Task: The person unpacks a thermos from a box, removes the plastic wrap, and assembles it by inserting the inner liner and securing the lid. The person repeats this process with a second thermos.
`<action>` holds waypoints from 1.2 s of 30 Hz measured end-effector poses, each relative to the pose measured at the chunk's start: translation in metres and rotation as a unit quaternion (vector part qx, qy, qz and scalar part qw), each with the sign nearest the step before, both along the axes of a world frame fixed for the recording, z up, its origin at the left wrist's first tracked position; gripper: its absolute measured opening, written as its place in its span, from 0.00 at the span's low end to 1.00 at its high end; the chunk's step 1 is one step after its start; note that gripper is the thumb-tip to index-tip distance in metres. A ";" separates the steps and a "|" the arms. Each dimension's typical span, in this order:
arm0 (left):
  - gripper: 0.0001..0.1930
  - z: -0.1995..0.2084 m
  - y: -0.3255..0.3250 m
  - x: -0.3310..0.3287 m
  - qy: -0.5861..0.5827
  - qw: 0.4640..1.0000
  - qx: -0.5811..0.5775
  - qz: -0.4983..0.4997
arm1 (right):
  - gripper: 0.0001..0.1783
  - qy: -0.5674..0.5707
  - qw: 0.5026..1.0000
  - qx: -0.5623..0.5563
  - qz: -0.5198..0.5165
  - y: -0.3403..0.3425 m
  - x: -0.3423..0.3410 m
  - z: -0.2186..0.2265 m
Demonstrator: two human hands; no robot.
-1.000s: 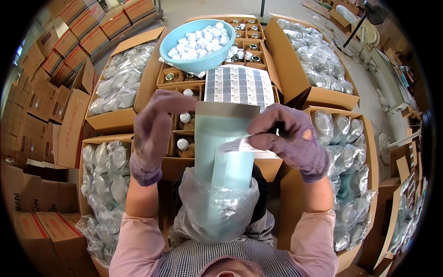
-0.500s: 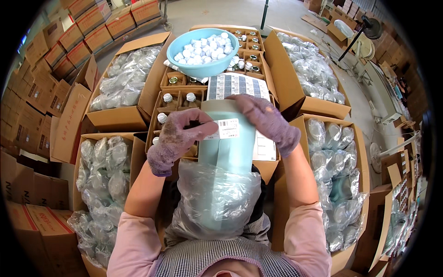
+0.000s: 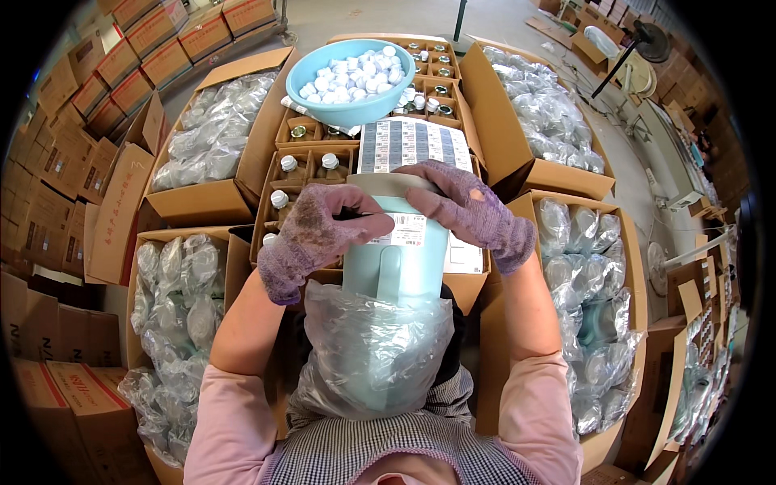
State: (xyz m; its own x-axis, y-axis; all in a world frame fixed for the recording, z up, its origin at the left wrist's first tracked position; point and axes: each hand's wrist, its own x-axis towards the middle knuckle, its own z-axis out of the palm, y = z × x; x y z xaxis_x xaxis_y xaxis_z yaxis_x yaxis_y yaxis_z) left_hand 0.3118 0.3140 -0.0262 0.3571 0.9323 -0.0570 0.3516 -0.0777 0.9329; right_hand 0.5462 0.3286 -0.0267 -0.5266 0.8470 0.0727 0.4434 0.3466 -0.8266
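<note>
Both gloved hands clamp the pale green jug (image 3: 398, 267); left hand (image 3: 311, 234) curls shut around its upper wall, right hand (image 3: 473, 210) lies closed over the rim; the jug stands upright in the lap, its base in a clear plastic bag (image 3: 368, 356); my judgement: press the white label (image 3: 406, 230) flat and smooth, steadying the jug against tilting.

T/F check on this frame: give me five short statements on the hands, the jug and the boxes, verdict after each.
1. Both gloved hands, left hand and right hand, rest on the pale blue jug. True.
2. The jug's lower part sits in a clear plastic bag. True.
3. The blue bowl is empty. False: it holds white caps.
4. The hands are bare. False: both wear purple knit gloves.
5. Side cartons hold bagged items. True.
</note>
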 end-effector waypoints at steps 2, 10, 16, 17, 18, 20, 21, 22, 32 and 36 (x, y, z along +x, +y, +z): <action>0.07 0.000 0.000 0.000 0.001 1.000 0.003 0.000 | 0.27 -0.004 1.000 0.001 0.004 0.000 0.000 -0.001; 0.10 -0.002 -0.007 0.001 0.042 0.999 0.001 0.034 | 0.35 0.033 0.999 -0.014 0.022 0.001 -0.001 -0.011; 0.13 0.002 -0.007 -0.007 0.089 0.994 -0.043 0.049 | 0.36 -0.009 0.999 0.006 0.038 0.001 -0.005 -0.006; 0.14 0.001 -0.006 -0.010 0.087 0.994 -0.045 0.045 | 0.36 0.001 0.999 0.005 0.042 0.001 -0.005 -0.006; 0.15 -0.001 -0.006 -0.012 0.085 0.994 -0.048 0.041 | 0.36 0.012 0.999 0.005 0.046 0.001 -0.006 -0.006; 0.16 -0.005 -0.006 -0.017 0.215 0.970 0.099 0.062 | 0.36 0.003 0.999 0.017 0.051 -0.001 -0.007 -0.002; 0.17 -0.007 -0.007 -0.021 0.277 0.943 0.170 0.072 | 0.36 -0.015 0.998 0.030 0.053 -0.002 -0.006 0.003; 0.19 -0.011 -0.004 -0.031 0.299 0.939 0.142 0.090 | 0.37 -0.034 0.997 0.045 0.057 -0.003 -0.004 0.008; 0.33 -0.071 0.001 -0.004 -0.089 0.935 0.342 0.031 | 0.49 -0.053 0.983 0.127 0.119 -0.026 -0.013 0.019; 0.29 -0.074 -0.027 -0.013 -0.205 0.957 0.142 0.151 | 0.50 -0.042 0.982 0.101 0.154 -0.045 -0.005 0.037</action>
